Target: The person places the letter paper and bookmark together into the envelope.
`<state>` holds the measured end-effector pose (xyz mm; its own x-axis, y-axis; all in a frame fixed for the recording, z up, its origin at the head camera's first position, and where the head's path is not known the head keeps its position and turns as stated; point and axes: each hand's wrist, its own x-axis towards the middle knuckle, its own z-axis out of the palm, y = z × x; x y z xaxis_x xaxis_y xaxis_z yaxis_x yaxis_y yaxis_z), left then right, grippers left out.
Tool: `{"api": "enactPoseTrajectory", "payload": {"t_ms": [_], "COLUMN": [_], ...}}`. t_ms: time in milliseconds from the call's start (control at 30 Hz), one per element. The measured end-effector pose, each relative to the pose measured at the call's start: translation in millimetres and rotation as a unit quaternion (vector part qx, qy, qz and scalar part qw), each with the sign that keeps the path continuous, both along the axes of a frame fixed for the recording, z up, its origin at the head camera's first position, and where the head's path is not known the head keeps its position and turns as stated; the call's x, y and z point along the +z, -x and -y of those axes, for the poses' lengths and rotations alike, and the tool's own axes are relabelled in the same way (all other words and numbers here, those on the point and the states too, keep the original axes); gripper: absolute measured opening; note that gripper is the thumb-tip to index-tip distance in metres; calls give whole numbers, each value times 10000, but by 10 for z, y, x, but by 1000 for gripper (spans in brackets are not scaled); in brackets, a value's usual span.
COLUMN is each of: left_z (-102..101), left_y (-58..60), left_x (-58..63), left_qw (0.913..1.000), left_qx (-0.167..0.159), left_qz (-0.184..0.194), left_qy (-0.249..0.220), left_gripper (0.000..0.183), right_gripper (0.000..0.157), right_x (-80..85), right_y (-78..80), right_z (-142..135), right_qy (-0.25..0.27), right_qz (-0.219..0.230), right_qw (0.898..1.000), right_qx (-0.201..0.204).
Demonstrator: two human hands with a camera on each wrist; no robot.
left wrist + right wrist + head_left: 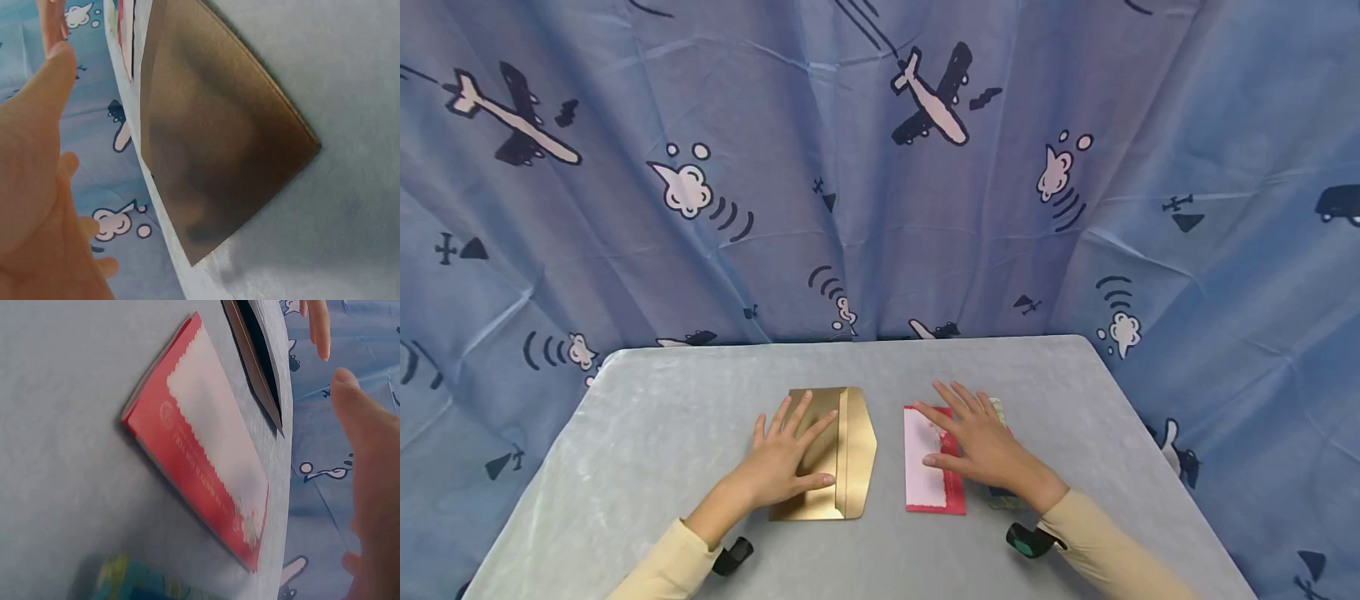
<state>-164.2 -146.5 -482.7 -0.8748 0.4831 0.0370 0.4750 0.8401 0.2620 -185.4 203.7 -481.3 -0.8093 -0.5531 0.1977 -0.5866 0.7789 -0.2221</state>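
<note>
Low in the frame, a black wrist camera (732,557) sits by the left cuff, likely placed to watch the fingers. Just beyond, the left hand (773,468) hovers, fingers spread, grasping nothing, over the gold envelope (829,452) at lower centre; its flap lies folded out rightward, seemingly leaving the mouth accessible. And the right hand (988,446), fingers fanned, equally free, hangs over the red-and-pink card (927,485) right of centre! Everything lies flat on the surface (655,417), probably for steadiness. Behind, the airplane curtain (820,208) seems hung as a screen.
</note>
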Motion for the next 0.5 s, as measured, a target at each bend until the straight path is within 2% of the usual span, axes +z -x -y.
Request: {"api": "enactPoseTrajectory", "payload": {"t_ms": [133,333,500], "left_z": [-9,-44,-81], "left_y": [2,11,24], "left_x": [-15,-62,-130], "left_qw": [9999,9979,9954], "left_qx": [39,105,345], "left_qz": [106,461,634], "left_qy": [-127,-438,-632], "left_gripper": [88,87,85], "right_gripper": [78,79,79], "right_x": [-25,-58,-110], "right_y": [39,80,142], "right_z": [77,207,337], "right_qy": [71,167,185], "right_qz": [138,323,382], "right_qw": [9999,9993,9991], "right_qx": [14,32,64]}}
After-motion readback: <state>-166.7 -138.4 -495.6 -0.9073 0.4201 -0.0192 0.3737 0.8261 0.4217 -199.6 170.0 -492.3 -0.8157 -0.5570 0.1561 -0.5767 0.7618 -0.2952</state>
